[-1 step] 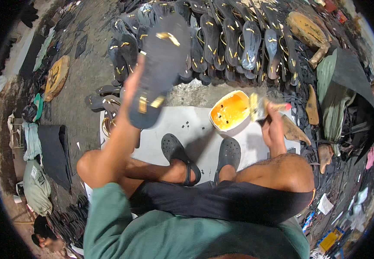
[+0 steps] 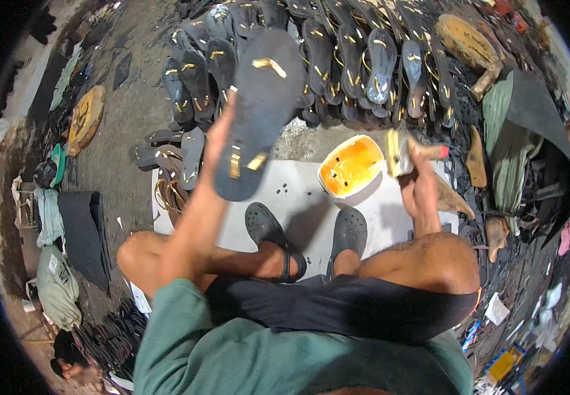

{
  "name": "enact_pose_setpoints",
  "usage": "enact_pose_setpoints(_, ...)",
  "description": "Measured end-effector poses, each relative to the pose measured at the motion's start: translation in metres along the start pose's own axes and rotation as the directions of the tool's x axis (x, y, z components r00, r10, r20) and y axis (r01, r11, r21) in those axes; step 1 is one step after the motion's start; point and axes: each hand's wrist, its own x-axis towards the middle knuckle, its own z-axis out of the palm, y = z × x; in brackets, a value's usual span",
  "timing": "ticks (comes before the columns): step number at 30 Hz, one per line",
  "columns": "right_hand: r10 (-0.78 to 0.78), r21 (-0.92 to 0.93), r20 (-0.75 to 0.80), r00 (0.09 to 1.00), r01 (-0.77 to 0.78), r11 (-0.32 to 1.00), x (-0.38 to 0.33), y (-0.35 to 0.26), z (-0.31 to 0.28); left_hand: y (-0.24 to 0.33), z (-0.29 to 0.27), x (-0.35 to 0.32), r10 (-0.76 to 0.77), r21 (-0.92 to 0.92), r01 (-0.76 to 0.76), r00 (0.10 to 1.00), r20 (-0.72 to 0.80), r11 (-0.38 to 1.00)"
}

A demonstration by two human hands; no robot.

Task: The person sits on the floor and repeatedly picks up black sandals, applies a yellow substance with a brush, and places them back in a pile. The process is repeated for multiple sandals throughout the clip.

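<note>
My left hand [image 2: 214,151] is closed on the edge of a black sandal sole [image 2: 262,99], held up with one broad face toward me. Short gold strap pieces lie on that face, one at the upper end and two near the lower end. My right hand [image 2: 420,187] grips a paintbrush [image 2: 397,151] with pale yellowish bristles and a red-tipped handle. Just left of the brush sits a white tub [image 2: 324,185] with yellow-orange stuff inside and a few dark bits in it. Brush and sole are apart.
Rows of black sandals with gold straps [image 2: 351,62] lie beyond my feet. More sandals [image 2: 170,174] lie at left on a white sheet [image 2: 285,174]. Wooden foot forms [image 2: 474,158] and a rolled black sheet [image 2: 538,138] are at right. Another person's head [image 2: 68,362] shows lower left.
The sandal sole in my left hand has shifted a little to the right. My right hand has edged slightly right with the brush, away from the tub.
</note>
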Motion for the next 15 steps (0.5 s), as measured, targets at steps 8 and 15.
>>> enact_pose_setpoints(8,-0.271,-0.556,0.259,0.927,0.372,0.743,0.038,-0.036,0.096,-0.118,0.051,-0.03,-0.122,-0.366,0.23,0.948,0.295,0.902)
enact_pose_setpoints(15,-0.165,-0.448,0.787,0.595,0.734,0.511,0.006,-0.016,0.098,-0.139,0.021,-0.015,-0.354,-0.38,0.426,0.902,0.246,0.821)
